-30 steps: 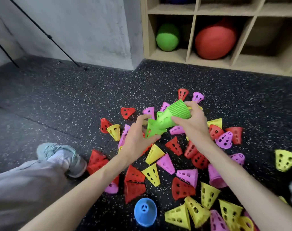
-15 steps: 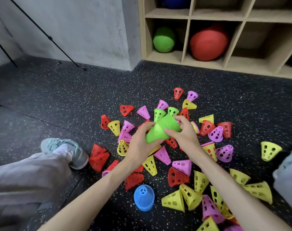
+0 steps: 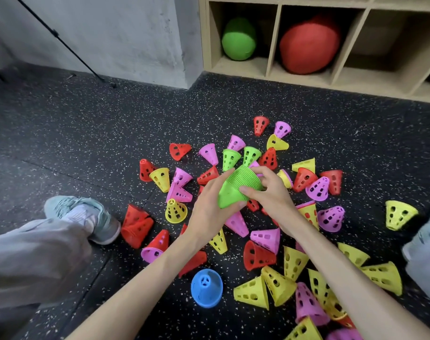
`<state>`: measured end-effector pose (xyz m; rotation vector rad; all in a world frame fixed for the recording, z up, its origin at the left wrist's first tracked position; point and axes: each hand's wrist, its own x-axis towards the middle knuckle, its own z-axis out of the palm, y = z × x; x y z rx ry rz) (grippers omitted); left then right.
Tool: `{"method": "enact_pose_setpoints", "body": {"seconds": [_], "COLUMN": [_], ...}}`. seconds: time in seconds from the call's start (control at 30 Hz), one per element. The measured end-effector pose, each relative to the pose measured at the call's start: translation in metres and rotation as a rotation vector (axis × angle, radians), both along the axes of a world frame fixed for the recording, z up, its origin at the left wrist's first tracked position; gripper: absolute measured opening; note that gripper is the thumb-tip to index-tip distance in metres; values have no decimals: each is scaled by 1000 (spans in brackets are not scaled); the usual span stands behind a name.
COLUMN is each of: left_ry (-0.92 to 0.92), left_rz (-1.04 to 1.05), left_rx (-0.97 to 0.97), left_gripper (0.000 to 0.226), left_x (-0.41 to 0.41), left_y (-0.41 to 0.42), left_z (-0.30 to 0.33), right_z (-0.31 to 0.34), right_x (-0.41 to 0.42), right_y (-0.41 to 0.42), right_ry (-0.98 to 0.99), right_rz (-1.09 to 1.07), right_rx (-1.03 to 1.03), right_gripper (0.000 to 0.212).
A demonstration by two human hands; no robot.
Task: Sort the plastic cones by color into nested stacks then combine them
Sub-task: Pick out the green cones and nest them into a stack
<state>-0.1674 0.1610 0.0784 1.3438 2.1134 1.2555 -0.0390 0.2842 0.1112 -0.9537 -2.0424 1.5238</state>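
Since a second ago we have lowered the green stack (image 3: 236,190) over mid-floor, above the scattered cones. Our left hand (image 3: 209,209) cups its narrow end and our right hand (image 3: 270,192) pinches the ribbed rims. Light, stiff plastic, probably slippery; rims grip best.

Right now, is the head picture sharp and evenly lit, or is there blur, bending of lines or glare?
Head view: the light is soft and even, no glare; the shelf edges lean and curve from the wide lens; the green stack, held in left hand and right hand, is fairly sharp; the cones at the lower right corner look softer.
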Motion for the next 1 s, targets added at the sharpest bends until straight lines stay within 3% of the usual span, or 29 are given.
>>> {"method": "enact_pose_setpoints", "body": {"seconds": [0.17,0.27,0.37,0.6,1.0], "left_ry": [15,16,-8,-105,-193], "left_rz": [-61,-69,-3,200,325], "left_rx": [-53,-56,2,41,-5], "left_gripper": [91,96,90,85,86], "left_x": [-9,-14,-21,-37,-52], "left_y": [9,15,23,44,55], "left_z": [-8,-14,-21,-39,-85], "right_z": [-8,-11,-13,-28,-99], "right_x": [-12,-24,-38,-77,-141], "right_y": [14,27,43,90,173], "right_ry": [-29,-55,-61,-5,-423], "right_rz": [79,134,182,157,204], "right_rx": [19,48,71,103,318], "right_gripper": [30,34,37,19,49]}}
